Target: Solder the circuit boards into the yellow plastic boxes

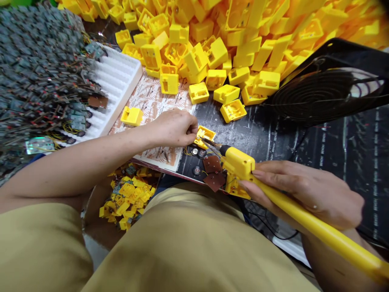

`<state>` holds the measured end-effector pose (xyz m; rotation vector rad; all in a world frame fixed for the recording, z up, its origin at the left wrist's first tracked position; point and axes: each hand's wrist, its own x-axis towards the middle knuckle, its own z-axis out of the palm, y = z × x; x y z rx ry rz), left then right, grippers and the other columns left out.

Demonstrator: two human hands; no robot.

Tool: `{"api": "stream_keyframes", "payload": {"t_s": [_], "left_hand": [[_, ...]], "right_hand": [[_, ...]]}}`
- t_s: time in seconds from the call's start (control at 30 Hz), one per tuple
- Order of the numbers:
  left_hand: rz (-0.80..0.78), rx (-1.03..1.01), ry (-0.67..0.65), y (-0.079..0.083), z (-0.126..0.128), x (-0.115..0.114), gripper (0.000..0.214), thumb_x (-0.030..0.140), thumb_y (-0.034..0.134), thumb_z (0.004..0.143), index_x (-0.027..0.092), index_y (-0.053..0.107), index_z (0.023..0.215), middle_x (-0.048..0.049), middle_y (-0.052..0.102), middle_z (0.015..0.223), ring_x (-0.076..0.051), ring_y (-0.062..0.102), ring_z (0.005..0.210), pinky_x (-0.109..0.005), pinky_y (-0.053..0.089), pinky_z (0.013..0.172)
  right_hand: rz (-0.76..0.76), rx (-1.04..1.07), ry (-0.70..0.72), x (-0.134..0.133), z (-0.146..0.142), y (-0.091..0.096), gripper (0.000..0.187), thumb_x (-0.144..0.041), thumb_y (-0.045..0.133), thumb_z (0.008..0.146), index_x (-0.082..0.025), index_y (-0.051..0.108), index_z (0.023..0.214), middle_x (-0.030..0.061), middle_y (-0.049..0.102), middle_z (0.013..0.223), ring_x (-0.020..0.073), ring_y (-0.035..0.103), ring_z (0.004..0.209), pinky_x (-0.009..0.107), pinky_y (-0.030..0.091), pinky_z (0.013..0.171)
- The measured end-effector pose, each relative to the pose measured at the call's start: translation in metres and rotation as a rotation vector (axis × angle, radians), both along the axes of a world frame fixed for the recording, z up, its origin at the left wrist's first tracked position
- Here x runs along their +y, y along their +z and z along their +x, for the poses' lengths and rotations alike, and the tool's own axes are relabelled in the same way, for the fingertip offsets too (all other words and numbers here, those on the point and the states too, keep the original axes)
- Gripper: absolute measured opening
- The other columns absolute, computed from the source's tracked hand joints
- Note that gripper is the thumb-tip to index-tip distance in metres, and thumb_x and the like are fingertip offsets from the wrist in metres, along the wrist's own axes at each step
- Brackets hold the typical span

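My left hand (pixel 178 127) is closed, its fingertips pressed at the left edge of a small open yellow plastic casing (pixel 209 133) on the bench. Small parts sit inside the casing, too small to name. My right hand (pixel 310 190) is wrapped around a long yellow handheld tool (pixel 241 162) with a black collar and a thin metal tip. The tip reaches the casing's near side. Just below lie round black speaker-like discs (pixel 197 170) with thin yellow wires and brown square boards (pixel 213 172). Another yellow casing (pixel 235 186) is partly hidden under the tool.
A large heap of yellow casings (pixel 197 56) covers the back. At the left, many wired circuit boards (pixel 39 81) crowd a white ribbed foam tray (pixel 121 69). A black fan (pixel 322 89) stands at the right. Below the bench edge, a box holds yellow pieces (pixel 130 196).
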<state>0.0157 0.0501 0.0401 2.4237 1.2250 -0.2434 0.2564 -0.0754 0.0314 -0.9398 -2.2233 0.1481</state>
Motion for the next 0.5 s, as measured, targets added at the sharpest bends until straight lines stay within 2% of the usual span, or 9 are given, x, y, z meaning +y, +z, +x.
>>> {"api": "stream_keyframes", "payload": {"t_s": [0.13, 0.23, 0.33, 0.4, 0.47, 0.5], "left_hand": [[0.028, 0.007, -0.031, 0.0, 0.001, 0.0, 0.019, 0.022, 0.056, 0.08, 0.018, 0.073, 0.086, -0.0013, 0.068, 0.072, -0.013, 0.059, 0.067, -0.024, 0.035, 0.063], [0.025, -0.014, -0.014, 0.002, 0.001, 0.001, 0.018, 0.022, 0.057, 0.08, 0.018, 0.073, 0.085, -0.0008, 0.067, 0.07, -0.012, 0.058, 0.066, -0.024, 0.037, 0.064], [0.007, -0.084, 0.054, 0.002, 0.0, 0.002, 0.02, 0.02, 0.056, 0.079, 0.016, 0.073, 0.09, -0.001, 0.068, 0.072, -0.012, 0.058, 0.065, -0.024, 0.04, 0.066], [0.024, -0.107, 0.077, 0.0, 0.001, 0.004, 0.021, 0.02, 0.056, 0.081, 0.016, 0.073, 0.093, -0.0016, 0.069, 0.073, -0.012, 0.059, 0.067, -0.024, 0.042, 0.068], [0.052, -0.086, 0.059, -0.003, 0.002, 0.005, 0.022, 0.022, 0.055, 0.083, 0.016, 0.073, 0.094, -0.003, 0.069, 0.076, -0.014, 0.061, 0.071, -0.025, 0.043, 0.069], [0.063, -0.068, 0.045, -0.004, 0.003, 0.005, 0.023, 0.023, 0.054, 0.084, 0.016, 0.073, 0.095, -0.0039, 0.07, 0.078, -0.015, 0.062, 0.074, -0.026, 0.043, 0.07]], "right_hand": [[0.003, -0.015, 0.004, 0.004, -0.003, 0.007, 0.024, -0.015, 0.078, 0.078, -0.02, 0.058, 0.092, -0.0004, 0.069, 0.075, 0.0109, 0.067, 0.065, 0.02, 0.058, 0.06], [-0.119, -0.05, -0.072, 0.002, -0.003, 0.013, 0.008, -0.027, 0.067, 0.089, -0.022, 0.061, 0.087, 0.0002, 0.069, 0.076, 0.0131, 0.068, 0.068, 0.024, 0.059, 0.063], [-0.213, -0.06, -0.216, -0.002, -0.001, 0.013, 0.023, -0.037, 0.054, 0.097, -0.023, 0.063, 0.082, 0.002, 0.07, 0.076, 0.0135, 0.068, 0.068, 0.024, 0.058, 0.061], [-0.188, -0.041, -0.244, -0.003, 0.0, 0.008, 0.017, -0.033, 0.058, 0.095, -0.023, 0.062, 0.082, 0.0006, 0.069, 0.074, 0.0128, 0.067, 0.066, 0.023, 0.057, 0.059], [-0.131, -0.028, -0.211, -0.001, -0.001, 0.001, 0.007, -0.023, 0.066, 0.09, -0.023, 0.061, 0.084, -0.0014, 0.069, 0.072, 0.0125, 0.068, 0.065, 0.021, 0.058, 0.06], [-0.099, -0.024, -0.193, 0.0, -0.001, -0.002, 0.008, -0.018, 0.068, 0.087, -0.023, 0.061, 0.085, -0.0021, 0.069, 0.072, 0.0124, 0.068, 0.064, 0.021, 0.058, 0.059]]}}
